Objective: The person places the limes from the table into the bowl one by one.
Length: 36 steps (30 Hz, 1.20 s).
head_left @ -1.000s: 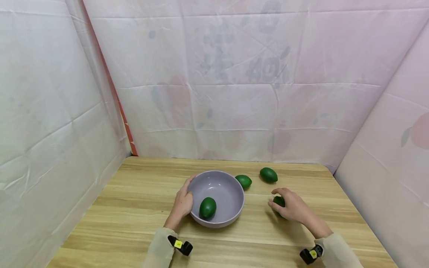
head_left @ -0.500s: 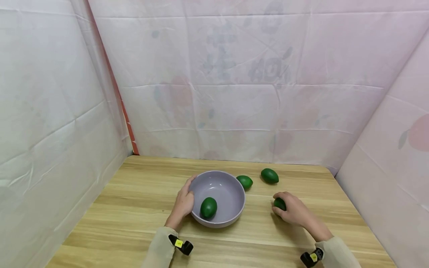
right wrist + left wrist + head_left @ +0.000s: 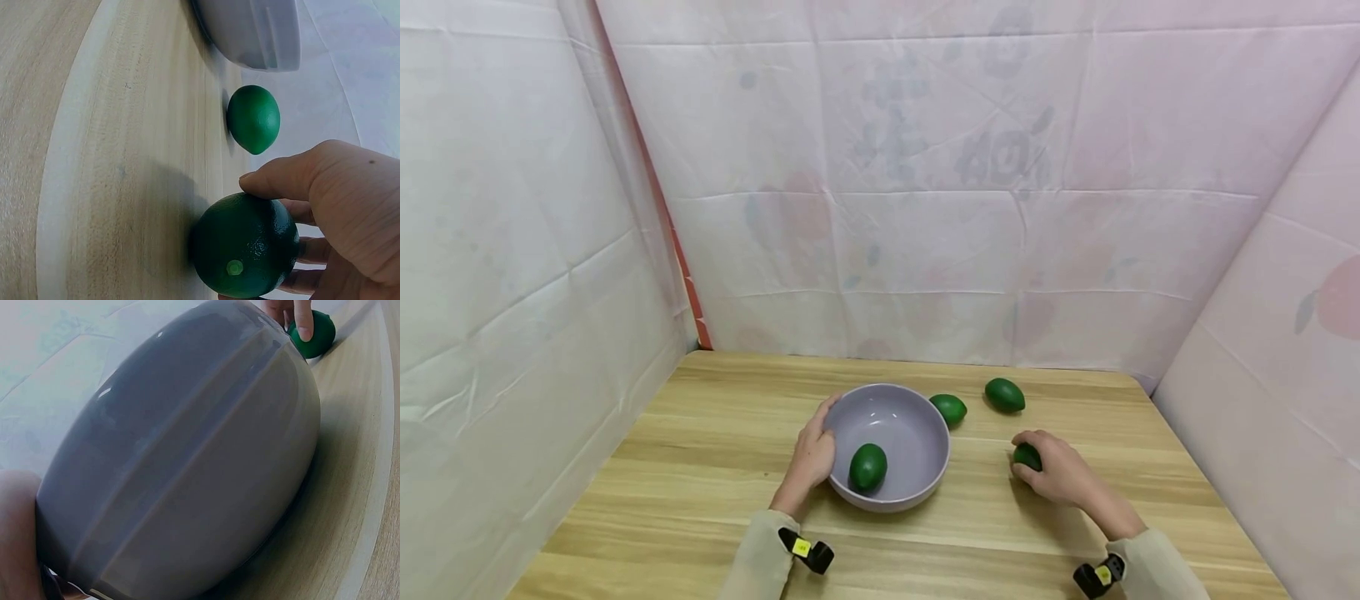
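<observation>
My left hand (image 3: 811,452) grips the left rim of a lilac-grey bowl (image 3: 917,454), thumb at the edge and the other fingers mostly hidden round the outside. One green lime (image 3: 868,467) lies inside the bowl, near its front left. To the right, my right hand (image 3: 1058,468) holds a second lime (image 3: 1027,456) at the tabletop. In the right wrist view, the thumb (image 3: 281,178) lies on top of this held lime (image 3: 244,250) and the other fingers reach round its far side. The left wrist view is mostly filled by the bowl's outer wall (image 3: 206,462).
Another lime (image 3: 950,409) sits just behind the bowl's right rim, and one more lime (image 3: 1004,395) lies farther right. The wooden table (image 3: 700,450) is bounded by pale cloth sheets (image 3: 925,250) at the back and both sides.
The fingers of my right hand have closed in around the lime they were hovering about. My left hand and the bowl stay in place; the head view has shifted slightly.
</observation>
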Tool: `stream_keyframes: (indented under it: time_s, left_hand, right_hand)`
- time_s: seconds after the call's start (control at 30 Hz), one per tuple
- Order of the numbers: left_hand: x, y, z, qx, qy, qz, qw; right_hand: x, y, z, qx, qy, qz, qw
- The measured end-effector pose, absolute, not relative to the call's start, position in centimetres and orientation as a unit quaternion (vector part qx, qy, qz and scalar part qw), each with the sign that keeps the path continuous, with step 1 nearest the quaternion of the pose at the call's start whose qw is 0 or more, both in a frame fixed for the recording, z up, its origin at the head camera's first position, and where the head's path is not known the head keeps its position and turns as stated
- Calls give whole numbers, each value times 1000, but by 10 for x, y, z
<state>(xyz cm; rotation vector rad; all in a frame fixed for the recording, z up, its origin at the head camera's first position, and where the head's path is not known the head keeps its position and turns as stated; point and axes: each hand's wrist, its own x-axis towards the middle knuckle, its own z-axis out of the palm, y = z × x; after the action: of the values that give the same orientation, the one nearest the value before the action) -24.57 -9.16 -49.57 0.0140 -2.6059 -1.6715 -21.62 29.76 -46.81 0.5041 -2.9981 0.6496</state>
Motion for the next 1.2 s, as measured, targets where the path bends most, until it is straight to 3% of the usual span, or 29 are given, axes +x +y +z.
stream_keyframes:
  time_s: [1.2]
  left_hand:
    - [-247, -93, -497, 8, -841, -540, 29]
  right_hand:
    - [-237, 282, -435, 197, -953, 225, 52]
